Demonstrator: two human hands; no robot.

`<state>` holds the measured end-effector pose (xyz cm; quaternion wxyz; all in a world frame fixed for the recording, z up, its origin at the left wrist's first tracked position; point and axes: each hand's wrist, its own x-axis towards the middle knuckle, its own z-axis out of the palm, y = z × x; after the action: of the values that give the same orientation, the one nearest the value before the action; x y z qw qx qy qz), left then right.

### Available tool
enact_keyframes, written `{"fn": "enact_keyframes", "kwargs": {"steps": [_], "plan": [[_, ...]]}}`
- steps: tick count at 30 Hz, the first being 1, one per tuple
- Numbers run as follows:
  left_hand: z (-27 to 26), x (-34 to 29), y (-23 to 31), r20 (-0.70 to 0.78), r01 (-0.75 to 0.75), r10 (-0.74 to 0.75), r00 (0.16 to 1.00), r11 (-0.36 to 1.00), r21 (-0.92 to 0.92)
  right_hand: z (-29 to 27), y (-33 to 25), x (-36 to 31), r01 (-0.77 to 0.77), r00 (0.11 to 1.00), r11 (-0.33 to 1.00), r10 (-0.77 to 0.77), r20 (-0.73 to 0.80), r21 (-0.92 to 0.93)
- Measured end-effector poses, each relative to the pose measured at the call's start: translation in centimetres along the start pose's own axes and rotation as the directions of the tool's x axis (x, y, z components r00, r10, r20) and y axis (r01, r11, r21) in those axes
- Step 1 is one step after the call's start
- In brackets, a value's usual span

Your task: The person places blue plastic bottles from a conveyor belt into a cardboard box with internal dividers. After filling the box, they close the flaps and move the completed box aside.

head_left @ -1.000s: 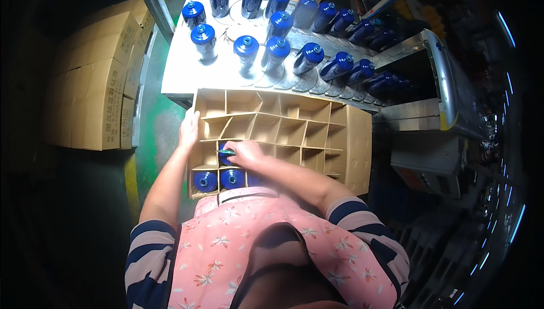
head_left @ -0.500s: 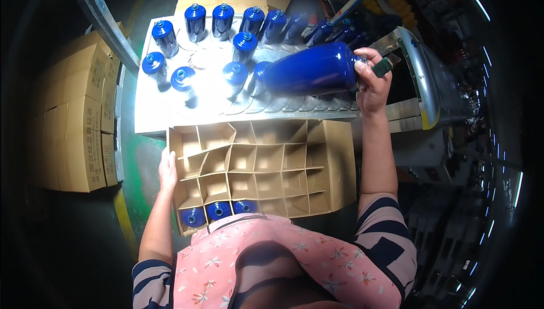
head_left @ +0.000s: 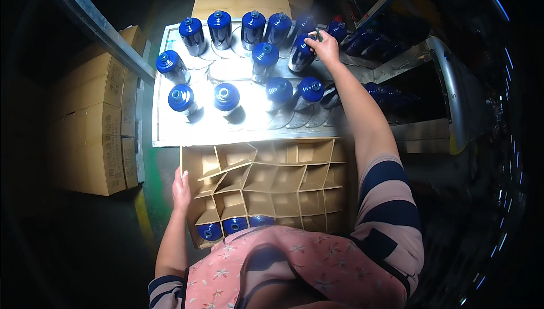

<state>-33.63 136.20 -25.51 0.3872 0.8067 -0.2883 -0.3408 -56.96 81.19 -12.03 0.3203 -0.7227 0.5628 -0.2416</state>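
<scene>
My right hand (head_left: 325, 48) reaches over the lit table and pinches the neck of a glossy blue bottle (head_left: 302, 55) that stands upright there. A small dark green piece (head_left: 319, 36) shows at its fingers. Around it stand several more blue bottles, among them one close by (head_left: 265, 60) and one nearer to me (head_left: 310, 89). On the near side is an uncovered cardboard box (head_left: 339, 195) with thin card dividers (head_left: 272, 193). Blue bottles (head_left: 234, 225) sit in its nearest row of cells, partly hidden by my apron. My left hand (head_left: 181, 190) grips the box's left wall, its fingers partly hidden.
Stacked cardboard cartons (head_left: 88, 145) stand at the left beside a slanting metal post (head_left: 105, 26). A metal-framed machine opening (head_left: 445, 94) borders the table (head_left: 164, 130) on the right, with more bottles inside. A flat cardboard piece (head_left: 241, 3) lies behind the table.
My right hand has moved forward and left, and the bottle it held sideways now stands upright on the table. My left hand stays at the box wall. The whole view has shifted.
</scene>
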Motion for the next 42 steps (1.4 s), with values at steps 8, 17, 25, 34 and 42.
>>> {"fn": "enact_keyframes", "kwargs": {"steps": [8, 17, 25, 34, 42], "plan": [[0.7, -2.3, 2.0, -0.014, 0.097, -0.096, 0.995, 0.979, 0.18, -1.0, 1.5, -0.6, -0.002, 0.997, 0.997, -0.003, 0.08, 0.073], [3.1, -3.3, 3.8, -0.035, 0.126, -0.121, 0.992, 0.962, 0.244, -4.2, 4.5, 0.3, 0.004, 0.982, 0.997, -0.019, 0.189, 0.08], [4.0, -2.7, 3.8, -0.045, 0.143, -0.136, 0.99, 0.954, 0.262, -10.5, 0.1, -13.0, 0.138, 0.98, 0.963, -0.099, -0.172, 0.231], [1.4, 0.1, 2.5, -0.044, 0.052, -0.041, 0.998, 0.954, 0.296, -15.6, 16.1, -33.9, -0.336, 0.837, 0.871, 0.451, -0.31, 0.36], [0.3, 1.8, 2.4, -0.03, -0.045, 0.055, 0.998, 0.962, 0.269, -10.7, 20.1, -40.3, -0.341, 0.886, 0.939, 0.334, -0.321, 0.033]]}}
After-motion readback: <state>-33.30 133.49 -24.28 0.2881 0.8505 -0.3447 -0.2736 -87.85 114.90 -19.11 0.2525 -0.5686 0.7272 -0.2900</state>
